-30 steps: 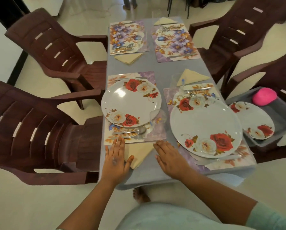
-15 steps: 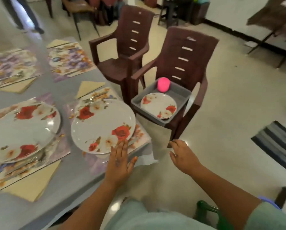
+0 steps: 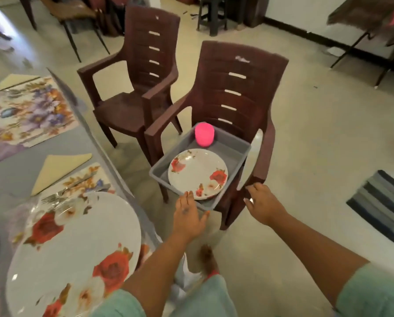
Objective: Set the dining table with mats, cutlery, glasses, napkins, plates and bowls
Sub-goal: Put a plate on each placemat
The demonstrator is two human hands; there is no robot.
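A grey tray (image 3: pixel 233 149) rests on the seat of a brown chair (image 3: pixel 241 88) beside the table. In it lie stacked white plates with red roses (image 3: pixel 197 173) and a pink bowl turned upside down (image 3: pixel 204 134). My left hand (image 3: pixel 189 216) reaches out flat, its fingertips at the near rim of the plates. My right hand (image 3: pixel 263 203) is spread open just by the chair's front armrest, holding nothing. On the grey table (image 3: pixel 15 172) a large rose plate (image 3: pixel 74 252) sits on a floral mat, with a fork (image 3: pixel 51 197) and a yellow napkin (image 3: pixel 58 169) behind it.
A second brown chair (image 3: pixel 136 88) stands farther along the table edge. A purple floral mat (image 3: pixel 31 110) lies at the far place. A striped rug (image 3: pixel 383 209) lies on the floor to the right. Stools and another table stand at the back.
I have turned from the table toward the chair with the tray. Both hands left the table edge and moved forward to the tray and the armrest.
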